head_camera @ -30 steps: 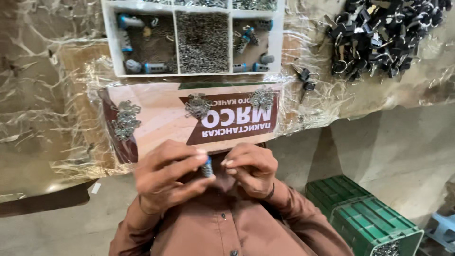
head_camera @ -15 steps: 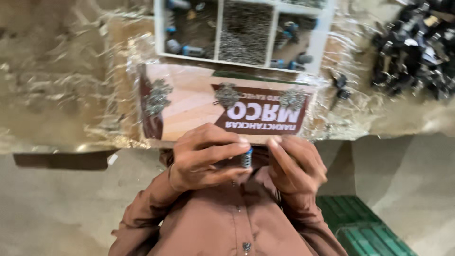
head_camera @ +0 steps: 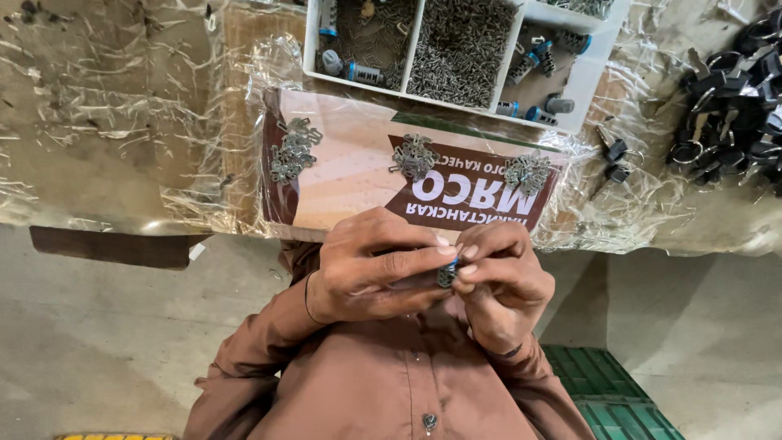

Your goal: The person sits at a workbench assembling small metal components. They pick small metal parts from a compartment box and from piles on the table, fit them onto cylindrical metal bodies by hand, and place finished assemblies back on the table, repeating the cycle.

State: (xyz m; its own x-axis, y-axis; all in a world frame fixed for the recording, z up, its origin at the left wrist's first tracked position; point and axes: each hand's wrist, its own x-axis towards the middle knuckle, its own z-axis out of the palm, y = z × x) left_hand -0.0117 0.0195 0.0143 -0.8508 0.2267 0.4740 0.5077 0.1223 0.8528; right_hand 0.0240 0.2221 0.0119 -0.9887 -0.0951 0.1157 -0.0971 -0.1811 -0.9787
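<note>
Both hands are raised in front of my brown shirt, fingertips pinched together. My left hand [head_camera: 366, 270] and my right hand [head_camera: 503, 281] share a small grey cylindrical part with a blue end [head_camera: 446, 275]; most of it is hidden by the fingers. Just beyond the hands a printed cardboard sheet [head_camera: 350, 183] lies on the bench. It carries three little heaps of flat metal clips: one at the left [head_camera: 293, 151], one in the middle [head_camera: 414, 156], one at the right [head_camera: 528, 173].
A white compartment tray [head_camera: 585, 91] behind the cardboard holds small metal pins [head_camera: 460, 49] and blue-tipped cylinders [head_camera: 358, 73]. A heap of black parts [head_camera: 733, 122] lies at the far right. Crinkled plastic film [head_camera: 106, 122] covers the bench. A green crate [head_camera: 619, 399] stands on the floor.
The bench and tray have drifted right, then up, in view as my head turned. Both hands stay pinched together on the small part, fingers shifting slightly.
</note>
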